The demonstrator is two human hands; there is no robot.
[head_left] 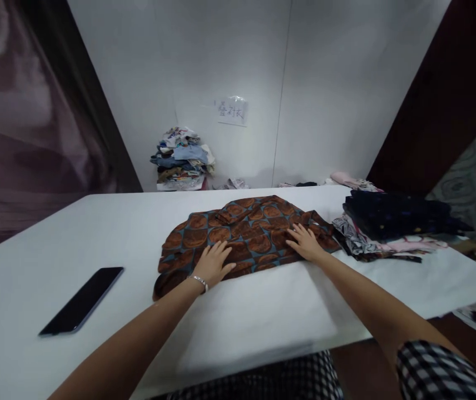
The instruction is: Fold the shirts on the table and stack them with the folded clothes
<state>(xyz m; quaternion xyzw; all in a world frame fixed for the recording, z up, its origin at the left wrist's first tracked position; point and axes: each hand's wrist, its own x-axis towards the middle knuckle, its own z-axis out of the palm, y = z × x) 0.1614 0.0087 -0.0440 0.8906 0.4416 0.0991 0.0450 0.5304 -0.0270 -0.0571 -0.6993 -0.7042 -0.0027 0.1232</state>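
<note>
A brown shirt [258, 222] with blue patches and large round motifs lies spread sideways across the white table [238, 311]. My left hand [213, 263] rests flat on its lower left part, fingers apart, a silver bracelet at the wrist. On the right, near the collar end, my right hand [306, 243] lies on the cloth with its fingers spread. Neither hand grips the fabric. The shirt's left end is bunched into a dark fold by my left wrist, and some of its layers are hidden underneath.
A black phone [83, 301] lies at the left. Dark folded clothes [400, 214] are stacked on lighter garments at the right, close to the shirt. Behind the table rises a pile of clothes [184, 158] against the wall [325, 83], which carries a paper sign [232, 111].
</note>
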